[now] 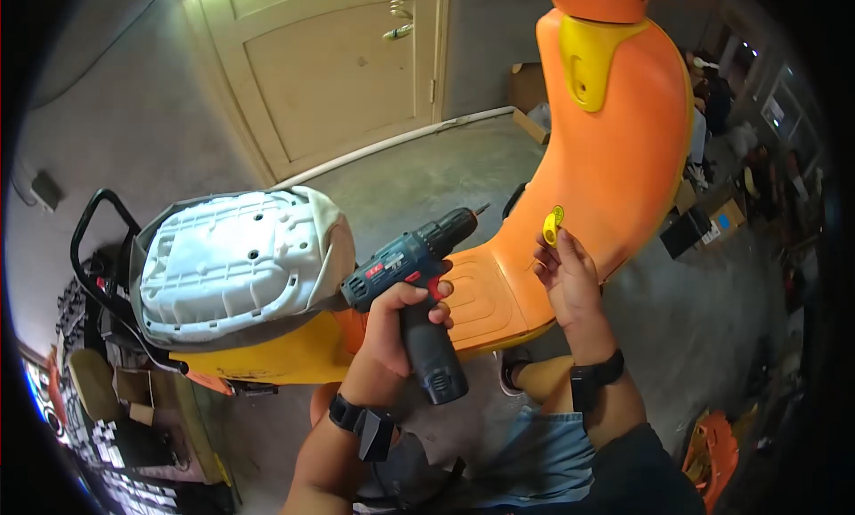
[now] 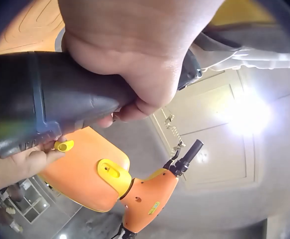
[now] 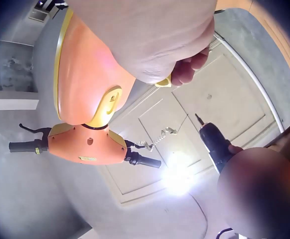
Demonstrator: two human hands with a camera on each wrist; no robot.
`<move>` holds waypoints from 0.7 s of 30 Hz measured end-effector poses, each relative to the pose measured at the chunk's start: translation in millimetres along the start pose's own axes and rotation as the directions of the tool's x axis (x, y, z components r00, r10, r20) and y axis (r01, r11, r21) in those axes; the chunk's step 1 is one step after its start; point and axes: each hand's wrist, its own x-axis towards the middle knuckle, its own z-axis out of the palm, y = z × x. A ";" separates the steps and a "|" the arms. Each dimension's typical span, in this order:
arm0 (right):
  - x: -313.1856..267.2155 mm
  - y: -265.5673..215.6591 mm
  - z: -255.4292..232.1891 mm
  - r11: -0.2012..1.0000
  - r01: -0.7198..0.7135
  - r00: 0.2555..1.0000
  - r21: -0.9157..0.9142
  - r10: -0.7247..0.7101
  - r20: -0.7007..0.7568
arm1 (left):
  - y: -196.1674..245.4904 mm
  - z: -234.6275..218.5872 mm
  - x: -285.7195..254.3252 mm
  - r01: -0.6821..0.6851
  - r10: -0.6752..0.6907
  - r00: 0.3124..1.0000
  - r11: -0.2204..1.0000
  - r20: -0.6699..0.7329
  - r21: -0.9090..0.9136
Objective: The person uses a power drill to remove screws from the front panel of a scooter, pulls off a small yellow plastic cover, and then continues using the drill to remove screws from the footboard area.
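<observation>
My left hand (image 1: 383, 332) grips the handle of a dark blue cordless drill (image 1: 385, 267), a finger at its red trigger. The drill's bit points up and to the right, free of any surface. In the left wrist view the drill's dark handle (image 2: 15, 94) fills the near left. Between thumb and fingers, my right hand (image 1: 574, 292) pinches a small yellow plastic piece (image 1: 553, 226) with a rounded end. That yellow piece (image 3: 163, 82) is mostly hidden by the hand in the right wrist view. Both hands are in front of an orange scooter (image 1: 614, 185).
A yellow panel (image 1: 590, 61) sits high on the scooter's front. At the left is the white plastic seat bucket (image 1: 232, 265), beside a black grab rail (image 1: 85, 248). Behind stands a cream door (image 1: 343, 78). Boxes (image 1: 712, 221) and an orange part (image 1: 712, 453) lie on the right.
</observation>
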 end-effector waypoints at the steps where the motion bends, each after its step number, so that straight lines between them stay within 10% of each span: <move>1: -0.2 0.6 -1.9 1.000 0.002 0.999 0.018 -0.002 0.033 | -2.6 0.9 -1.9 0.000 0.000 1.000 1.000 0.005 0.020; 12: -8.3 12.0 16.3 0.813 0.489 0.863 -0.316 -0.398 0.313 | -21.6 15.7 -3.2 0.096 -0.101 0.994 0.985 0.028 0.141; 18: -4.9 10.9 9.2 0.820 0.425 0.893 -0.383 -0.311 0.325 | -27.1 13.3 -4.0 0.129 -0.134 0.991 0.974 0.016 0.185; 21: 7.0 5.2 5.7 0.924 0.205 0.974 -0.322 -0.223 -0.021 | -21.7 9.8 -3.7 0.162 -0.167 0.985 0.981 0.039 0.105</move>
